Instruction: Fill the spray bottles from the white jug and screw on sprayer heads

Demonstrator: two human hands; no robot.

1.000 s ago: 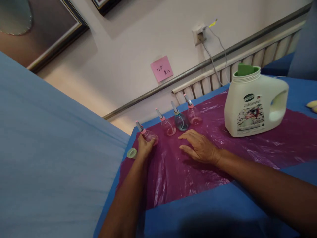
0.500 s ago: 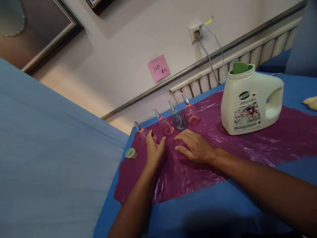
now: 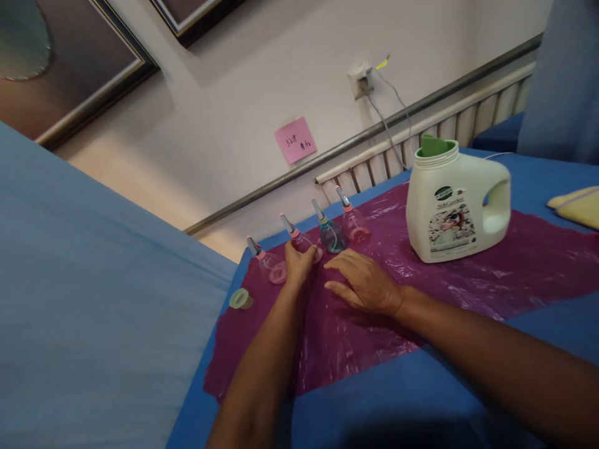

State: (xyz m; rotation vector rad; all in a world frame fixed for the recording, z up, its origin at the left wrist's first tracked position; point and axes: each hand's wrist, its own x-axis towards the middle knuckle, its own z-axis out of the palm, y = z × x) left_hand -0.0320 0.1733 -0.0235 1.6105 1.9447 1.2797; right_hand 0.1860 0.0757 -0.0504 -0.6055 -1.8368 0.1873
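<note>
Several small rounded pump bottles with silver tops stand in a slanted row on a purple plastic sheet. My left hand has its thumb and fingers around the lower part of a clear bottle with a pink collar. To its left is another pink-collared bottle. On the right stand a teal bottle and a third pink-collared one. My right hand hovers or rests just in front of the teal bottle, fingers curved and apart, holding nothing.
A large cream jug with a green spout stands uncapped at the right. A pale green cap lies by the sheet's left edge. A yellow cloth is at far right. Behind the blue table run a radiator and a plugged cable.
My left hand has moved right, from the leftmost bottle to the second one, and closed around it. My right hand stays nearly in place. The view has shifted slightly.
</note>
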